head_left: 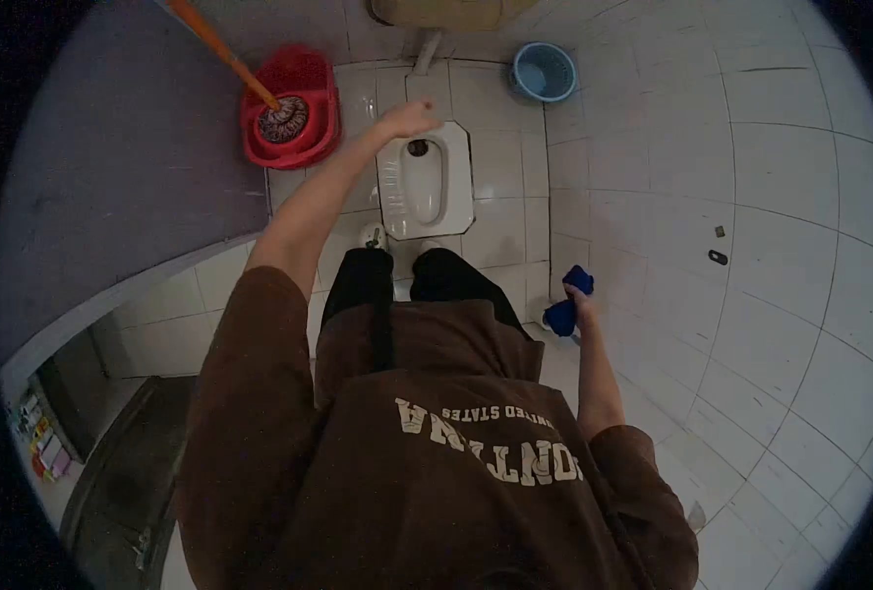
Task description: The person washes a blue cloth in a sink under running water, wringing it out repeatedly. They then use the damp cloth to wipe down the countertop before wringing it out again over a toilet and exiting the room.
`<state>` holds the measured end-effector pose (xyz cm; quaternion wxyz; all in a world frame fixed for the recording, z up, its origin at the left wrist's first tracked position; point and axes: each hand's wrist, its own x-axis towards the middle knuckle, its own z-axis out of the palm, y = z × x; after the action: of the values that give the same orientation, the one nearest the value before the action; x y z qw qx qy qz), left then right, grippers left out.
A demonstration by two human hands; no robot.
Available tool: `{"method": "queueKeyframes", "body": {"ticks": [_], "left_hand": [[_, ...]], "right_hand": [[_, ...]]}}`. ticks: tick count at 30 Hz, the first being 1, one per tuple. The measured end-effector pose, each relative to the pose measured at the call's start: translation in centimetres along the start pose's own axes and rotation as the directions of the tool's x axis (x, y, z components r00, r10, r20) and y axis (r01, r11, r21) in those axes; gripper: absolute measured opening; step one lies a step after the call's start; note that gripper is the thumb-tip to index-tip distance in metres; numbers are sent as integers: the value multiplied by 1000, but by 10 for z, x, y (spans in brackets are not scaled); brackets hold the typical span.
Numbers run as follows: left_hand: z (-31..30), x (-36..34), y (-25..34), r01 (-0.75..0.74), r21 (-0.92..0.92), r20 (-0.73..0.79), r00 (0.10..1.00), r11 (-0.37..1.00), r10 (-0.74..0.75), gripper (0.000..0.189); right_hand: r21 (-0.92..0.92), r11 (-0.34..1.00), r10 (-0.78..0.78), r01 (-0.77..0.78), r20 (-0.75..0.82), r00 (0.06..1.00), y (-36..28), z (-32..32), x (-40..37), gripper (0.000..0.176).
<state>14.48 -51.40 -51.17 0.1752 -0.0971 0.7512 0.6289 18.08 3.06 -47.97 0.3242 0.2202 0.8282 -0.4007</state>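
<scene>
My left hand (412,119) reaches forward above the back end of a white squat toilet (460,187) set in the floor. Its fingers look curled in; whether anything is inside them is hidden. Low on the right, beside the tiled wall, my right hand (583,303) is closed around a dark blue cloth (560,318). The cloth bunches out above and below the fingers. My feet stand at the near edge of the toilet.
A red mop bucket (320,136) holding a mop (284,119) with an orange handle stands at the front left. A blue basket (544,72) sits in the far right corner. A pale pipe (427,51) comes down behind the toilet. A dark mat (127,472) lies behind me on the left.
</scene>
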Motion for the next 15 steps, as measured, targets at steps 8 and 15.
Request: {"method": "queueKeyframes", "body": {"ticks": [8,15], "left_hand": [[-22,3,271,-485,597,102,836,639,539,52],[12,4,215,-315,95,21,949,944,315,47]], "right_hand": [[-461,870,-98,174,185,978,-132,15,16,65],[-228,848,-514,478,-133,848,-110,6,-14,58]]}}
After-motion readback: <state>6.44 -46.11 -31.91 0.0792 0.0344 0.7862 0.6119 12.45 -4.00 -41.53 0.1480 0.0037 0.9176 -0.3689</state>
